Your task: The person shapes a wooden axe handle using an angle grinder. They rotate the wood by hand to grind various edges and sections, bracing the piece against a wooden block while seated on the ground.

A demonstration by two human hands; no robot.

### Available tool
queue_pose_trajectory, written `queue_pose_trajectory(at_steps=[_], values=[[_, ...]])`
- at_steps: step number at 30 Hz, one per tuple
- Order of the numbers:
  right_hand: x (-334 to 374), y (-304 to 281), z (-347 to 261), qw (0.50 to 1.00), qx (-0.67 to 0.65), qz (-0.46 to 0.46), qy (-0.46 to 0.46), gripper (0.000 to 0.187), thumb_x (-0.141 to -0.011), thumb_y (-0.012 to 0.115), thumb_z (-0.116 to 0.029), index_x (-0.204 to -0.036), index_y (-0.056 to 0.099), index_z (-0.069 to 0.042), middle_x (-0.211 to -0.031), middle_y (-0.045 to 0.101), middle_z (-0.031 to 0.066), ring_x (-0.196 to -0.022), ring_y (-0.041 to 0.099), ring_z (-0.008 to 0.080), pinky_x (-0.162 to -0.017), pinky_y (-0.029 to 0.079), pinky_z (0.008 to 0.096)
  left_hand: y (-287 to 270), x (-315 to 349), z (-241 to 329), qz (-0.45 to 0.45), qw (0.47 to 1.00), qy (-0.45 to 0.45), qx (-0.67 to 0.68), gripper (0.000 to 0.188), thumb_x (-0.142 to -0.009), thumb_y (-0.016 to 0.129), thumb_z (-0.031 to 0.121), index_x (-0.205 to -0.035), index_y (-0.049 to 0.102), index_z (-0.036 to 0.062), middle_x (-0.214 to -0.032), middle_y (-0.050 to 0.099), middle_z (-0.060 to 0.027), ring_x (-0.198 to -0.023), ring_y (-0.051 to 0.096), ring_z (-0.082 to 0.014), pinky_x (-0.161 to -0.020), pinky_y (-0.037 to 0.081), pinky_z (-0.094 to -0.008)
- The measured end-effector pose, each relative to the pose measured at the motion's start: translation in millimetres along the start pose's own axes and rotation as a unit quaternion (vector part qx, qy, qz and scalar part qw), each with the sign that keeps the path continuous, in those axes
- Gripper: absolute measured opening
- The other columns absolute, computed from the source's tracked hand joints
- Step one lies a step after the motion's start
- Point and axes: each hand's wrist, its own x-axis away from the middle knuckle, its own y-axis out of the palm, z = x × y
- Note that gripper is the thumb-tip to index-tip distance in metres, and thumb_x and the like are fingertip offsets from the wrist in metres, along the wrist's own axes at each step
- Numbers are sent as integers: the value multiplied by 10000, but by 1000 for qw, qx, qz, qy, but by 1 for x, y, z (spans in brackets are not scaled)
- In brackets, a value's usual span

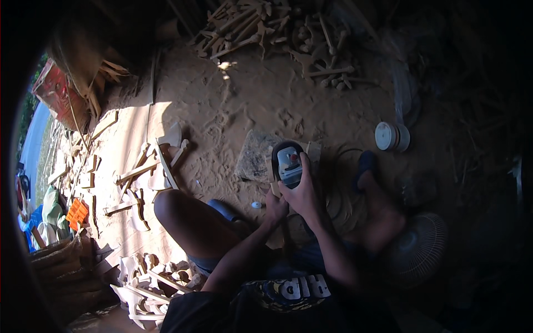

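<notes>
The black-rimmed, grey-topped oval power tool [288, 165] sits just ahead of the right hand [301, 194], whose fingers wrap its near end. The left hand [275, 208] is curled closed, apparently around a short pale wooden piece [274, 189]; steady pressure, fingertips clear of the rim, should serve best. Ahead of both hands lies a rough, weathered block [251, 158].

A power tool [290, 165] is in the right hand [303, 195], mid-frame, over part of a block [251, 157]. One wood heap [239, 26] lies at the top, another heap [145, 291] lower left. Loose wood [141, 167] lies left. A tub [386, 136] sits right, a fan [417, 247] below.
</notes>
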Motion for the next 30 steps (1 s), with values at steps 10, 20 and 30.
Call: queue_pose_trajectory(at_steps=[10, 20, 30], values=[[-3, -3, -1, 1000, -15, -14, 19, 998, -856, 819, -224, -1630, 236, 17, -1582, 433, 325, -1488, 446, 439, -1203, 397, 462, 7, 1, 8, 6, 1000, 6, 1, 306, -982, 629, 84, -1265, 639, -33, -1169, 744, -148, -1076, 716, -253, -929, 560, -403], [32, -6, 12, 998, 53, 18, 23, 940, -851, 818, -306, -1596, 340, 10, -1477, 555, 318, -1295, 603, 488, -1064, 505, 537, 5, -1, 8, -5, 999, 32, 21, 326, -933, 637, 23, -1251, 659, -47, -1146, 757, -146, -1070, 725, -245, -945, 564, -392], [17, 8, 23, 999, -34, 5, 0, 1009, -849, 824, -178, -1633, 224, 27, -1592, 417, 325, -1491, 453, 405, -1204, 395, 443, 6, 2, 12, 5, 1000, 2, 26, 293, -924, 629, 21, -1206, 668, -51, -1080, 766, -157, -1017, 731, -243, -898, 569, -392]])
